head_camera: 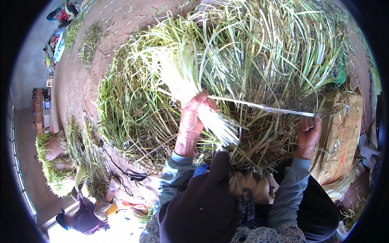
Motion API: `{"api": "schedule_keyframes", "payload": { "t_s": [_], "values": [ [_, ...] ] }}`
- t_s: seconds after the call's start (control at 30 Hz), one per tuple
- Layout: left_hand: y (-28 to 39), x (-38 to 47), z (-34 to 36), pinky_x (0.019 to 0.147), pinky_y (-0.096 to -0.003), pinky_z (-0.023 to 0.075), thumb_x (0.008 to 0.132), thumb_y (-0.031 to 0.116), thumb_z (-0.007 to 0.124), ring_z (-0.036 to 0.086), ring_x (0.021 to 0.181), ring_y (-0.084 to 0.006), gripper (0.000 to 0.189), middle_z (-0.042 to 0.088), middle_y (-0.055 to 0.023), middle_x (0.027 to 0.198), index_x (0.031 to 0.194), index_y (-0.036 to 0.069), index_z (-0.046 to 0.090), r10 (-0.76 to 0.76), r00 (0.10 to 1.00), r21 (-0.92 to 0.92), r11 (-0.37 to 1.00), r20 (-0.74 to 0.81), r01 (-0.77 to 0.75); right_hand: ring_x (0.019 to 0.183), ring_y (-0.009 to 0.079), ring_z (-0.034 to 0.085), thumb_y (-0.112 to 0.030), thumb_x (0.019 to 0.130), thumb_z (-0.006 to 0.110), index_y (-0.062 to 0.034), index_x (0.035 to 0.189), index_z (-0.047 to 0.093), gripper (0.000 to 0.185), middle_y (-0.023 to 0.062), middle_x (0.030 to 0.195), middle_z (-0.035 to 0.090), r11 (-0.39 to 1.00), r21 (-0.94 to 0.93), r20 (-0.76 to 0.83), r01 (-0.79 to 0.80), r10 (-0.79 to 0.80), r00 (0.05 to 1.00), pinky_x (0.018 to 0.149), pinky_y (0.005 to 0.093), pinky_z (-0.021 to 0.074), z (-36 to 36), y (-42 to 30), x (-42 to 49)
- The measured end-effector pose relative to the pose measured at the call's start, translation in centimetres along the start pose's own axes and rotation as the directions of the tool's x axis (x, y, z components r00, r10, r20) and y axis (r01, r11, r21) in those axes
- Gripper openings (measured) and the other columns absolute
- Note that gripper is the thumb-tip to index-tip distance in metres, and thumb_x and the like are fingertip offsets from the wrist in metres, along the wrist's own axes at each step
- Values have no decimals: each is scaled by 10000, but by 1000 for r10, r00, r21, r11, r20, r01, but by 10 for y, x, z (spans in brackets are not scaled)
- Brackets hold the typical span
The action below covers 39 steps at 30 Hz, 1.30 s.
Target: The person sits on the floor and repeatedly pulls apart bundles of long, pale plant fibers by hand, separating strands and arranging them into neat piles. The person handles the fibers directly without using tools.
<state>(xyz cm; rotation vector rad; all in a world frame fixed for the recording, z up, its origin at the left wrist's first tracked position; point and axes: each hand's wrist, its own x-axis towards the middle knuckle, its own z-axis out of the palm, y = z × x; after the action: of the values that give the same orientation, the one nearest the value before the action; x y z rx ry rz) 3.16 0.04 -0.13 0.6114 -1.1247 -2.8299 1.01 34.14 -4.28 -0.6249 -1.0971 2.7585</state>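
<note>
My left hand (194, 104) is closed around a bundle of long green-white stalks (179, 73). The bundle's leafy ends fan out upward, and its pale, even ends (223, 132) stick out below my fist. From that fist a thin pale strip (261, 107) stretches taut to the right. My right hand (308, 129) pinches the strip's far end between thumb and fingers. Both hands are above a large heap of loose green stalks (243, 70), whose lower part looks brown and dry. How the strip passes around the bundle is hidden by my left fingers.
To the right lies a wooden board or block (343, 139) with a red string on it. At lower left another person (86, 212) sits by smaller grass piles (88, 152). A black cord (133, 174) lies on the earthen floor (91, 76). Assorted goods line the wall.
</note>
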Motion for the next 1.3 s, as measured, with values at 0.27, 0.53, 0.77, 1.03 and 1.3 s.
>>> {"api": "schedule_keyframes", "payload": {
  "t_s": [0.27,0.53,0.77,1.03,1.3],
  "values": [
    [-6,-2,12,589,-325,515,707,107,643,607,587,-215,275,613,-124,654,925,-29,547,-4,999,303,953,-32,13,459,56,428,-168,828,574,-73,935,592,144,22,639,549,531,-814,253,237,-44,966,368,182,352,106,35,-37],
    [-10,-2,21,539,-289,499,703,-5,587,589,565,-183,206,604,-109,700,901,-57,563,-7,999,326,945,-42,20,633,132,577,-192,817,597,-23,908,600,192,98,854,639,817,-575,545,-30,410,731,547,279,482,162,119,-35],
    [-5,-6,0,503,-292,495,678,68,643,570,504,-191,228,580,-98,643,866,-32,561,34,985,312,950,-167,20,585,108,478,-228,820,581,-77,858,554,158,67,864,602,978,-188,228,92,-48,973,547,234,417,122,31,-16],
    [21,-5,0,529,-280,393,719,184,689,455,513,-135,483,478,-11,585,1087,-35,464,-81,997,0,997,5,81,501,51,345,-172,850,521,-13,889,503,165,40,811,534,965,135,225,226,-252,941,393,172,290,74,-71,-10],
    [-9,-29,51,658,-316,524,658,10,688,620,675,-217,336,631,-108,802,967,-50,572,-105,994,136,986,35,99,445,98,449,-189,828,526,-90,858,481,113,30,625,508,982,-7,377,-188,176,909,368,192,323,211,45,-57]
  ]
}}
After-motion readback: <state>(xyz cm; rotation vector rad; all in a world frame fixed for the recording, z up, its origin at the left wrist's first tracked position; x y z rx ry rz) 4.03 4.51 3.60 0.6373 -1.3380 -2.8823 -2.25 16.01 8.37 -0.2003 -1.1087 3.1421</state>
